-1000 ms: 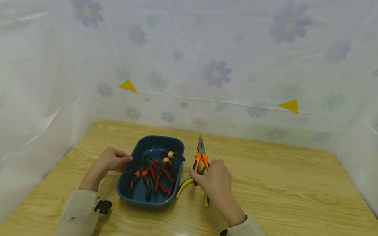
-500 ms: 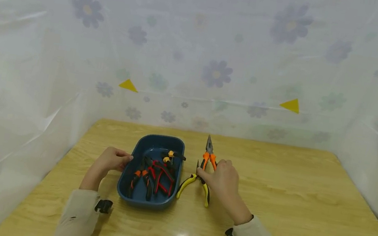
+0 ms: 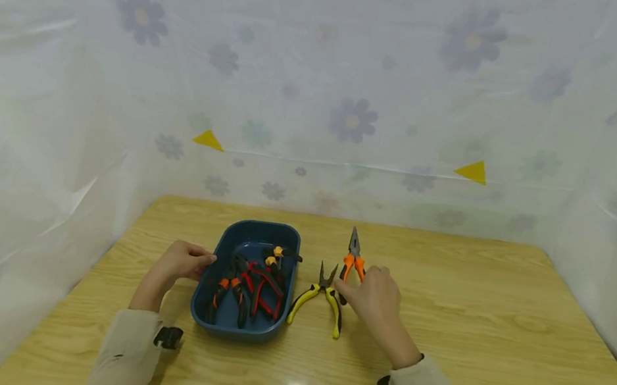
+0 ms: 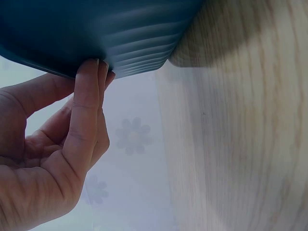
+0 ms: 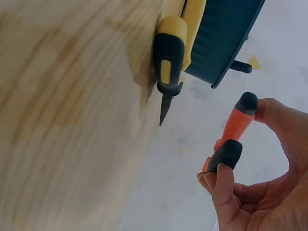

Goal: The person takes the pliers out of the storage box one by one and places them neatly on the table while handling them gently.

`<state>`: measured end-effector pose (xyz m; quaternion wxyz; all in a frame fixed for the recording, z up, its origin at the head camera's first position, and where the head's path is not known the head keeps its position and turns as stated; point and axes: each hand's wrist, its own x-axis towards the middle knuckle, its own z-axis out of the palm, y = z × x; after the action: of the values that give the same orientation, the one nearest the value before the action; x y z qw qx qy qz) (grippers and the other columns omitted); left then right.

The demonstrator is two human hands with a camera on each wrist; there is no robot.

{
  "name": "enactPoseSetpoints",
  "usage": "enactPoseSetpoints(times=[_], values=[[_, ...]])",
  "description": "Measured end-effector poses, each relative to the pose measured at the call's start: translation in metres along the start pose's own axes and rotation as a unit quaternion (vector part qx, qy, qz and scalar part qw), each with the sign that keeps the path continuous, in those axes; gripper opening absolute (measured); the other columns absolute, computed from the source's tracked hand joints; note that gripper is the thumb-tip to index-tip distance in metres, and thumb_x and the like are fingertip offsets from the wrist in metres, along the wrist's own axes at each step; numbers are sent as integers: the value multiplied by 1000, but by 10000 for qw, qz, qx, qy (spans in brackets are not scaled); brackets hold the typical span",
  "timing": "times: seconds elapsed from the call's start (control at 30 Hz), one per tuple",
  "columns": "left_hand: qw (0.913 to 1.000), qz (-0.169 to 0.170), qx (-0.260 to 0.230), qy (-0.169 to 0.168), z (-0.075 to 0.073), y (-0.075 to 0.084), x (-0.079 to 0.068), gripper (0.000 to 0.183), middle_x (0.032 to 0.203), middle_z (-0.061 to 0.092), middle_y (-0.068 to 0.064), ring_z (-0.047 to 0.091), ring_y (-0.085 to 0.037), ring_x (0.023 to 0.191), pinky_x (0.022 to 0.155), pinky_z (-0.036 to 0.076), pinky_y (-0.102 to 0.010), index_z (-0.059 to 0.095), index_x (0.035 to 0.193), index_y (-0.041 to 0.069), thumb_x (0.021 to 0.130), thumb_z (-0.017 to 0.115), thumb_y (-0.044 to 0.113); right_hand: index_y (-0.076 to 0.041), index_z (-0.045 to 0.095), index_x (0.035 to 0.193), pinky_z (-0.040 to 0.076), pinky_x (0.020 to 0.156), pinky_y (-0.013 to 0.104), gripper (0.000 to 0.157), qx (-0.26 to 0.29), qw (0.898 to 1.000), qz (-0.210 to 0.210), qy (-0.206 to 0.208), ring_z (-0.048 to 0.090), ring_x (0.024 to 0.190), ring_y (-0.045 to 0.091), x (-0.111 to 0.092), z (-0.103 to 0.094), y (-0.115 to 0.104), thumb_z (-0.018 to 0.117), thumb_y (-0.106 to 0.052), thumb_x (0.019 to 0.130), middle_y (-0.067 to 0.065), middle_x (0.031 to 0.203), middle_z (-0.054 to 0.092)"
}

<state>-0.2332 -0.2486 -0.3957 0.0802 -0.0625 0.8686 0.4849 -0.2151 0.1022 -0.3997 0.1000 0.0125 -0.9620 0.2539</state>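
My left hand (image 3: 181, 260) pinches the left rim of a dark blue plastic bin (image 3: 236, 334); in the left wrist view its fingers press against the bin's outer wall (image 4: 139, 43). My right hand (image 3: 375, 304) holds orange-and-black long-nose pliers (image 3: 354, 250) by the handles, jaws pointing away from me. In the right wrist view, the orange handle (image 5: 237, 124) sits between thumb and fingers, raised off the table. Yellow-and-black long-nose pliers (image 3: 301, 302) lie spread on the table between the bin and my right hand.
Inside the bin lie black-and-orange pliers (image 3: 239, 294), red-handled pliers (image 3: 264, 307) and a tool with pale orange-and-black handles (image 3: 279, 252), one end poking over the right rim. A wooden table (image 3: 447, 306) lies beneath. White flowered sheeting (image 3: 394, 99) surrounds it.
My right hand has moved right with the orange-and-black pliers, from over the yellow-and-black pliers to beside them, leaving those in full view. The left hand and bin have stayed put.
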Motion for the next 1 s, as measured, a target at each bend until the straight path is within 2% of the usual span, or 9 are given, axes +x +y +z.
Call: enactPoseSetpoints(times=[0.13, 0.37, 0.7, 1.0], values=[[10000, 24, -12, -13, 0, 1, 0, 34, 85, 63, -13, 61, -17, 68, 68, 53, -38, 58, 108, -9, 87, 57, 18, -10, 36, 53, 23, 37, 22, 55, -86, 9999, -16, -115, 28, 44, 14, 1, 0, 7, 67, -52, 69, 7, 62, 39], [10000, 8, 53, -9, 0, 1, -1, 34, 86, 63, -13, 60, -17, 68, 69, 53, -38, 58, 109, -7, 87, 57, 19, -14, 29, 45, 16, 34, 19, 58, -184, 9994, -115, -282, 19, 40, 9, -1, 1, 16, 67, -49, 71, -3, 50, 21], [9999, -112, 60, 52, 2, 0, -1, 31, 86, 63, -13, 61, -18, 68, 68, 53, -38, 60, 107, -6, 87, 57, 18, -14, 33, 45, 15, 34, 19, 54, -135, 9978, 67, -652, 20, 39, 8, -5, 2, 21, 68, -44, 71, -5, 46, 22], [10000, -53, 78, 31, 1, 2, 0, 33, 87, 63, -14, 61, -17, 67, 67, 53, -37, 59, 108, -8, 87, 56, 18, -13, 35, 48, 17, 35, 19, 50, -104, 9957, 229, -893, 22, 40, 8, -5, 2, 22, 69, -42, 71, -4, 47, 24]])
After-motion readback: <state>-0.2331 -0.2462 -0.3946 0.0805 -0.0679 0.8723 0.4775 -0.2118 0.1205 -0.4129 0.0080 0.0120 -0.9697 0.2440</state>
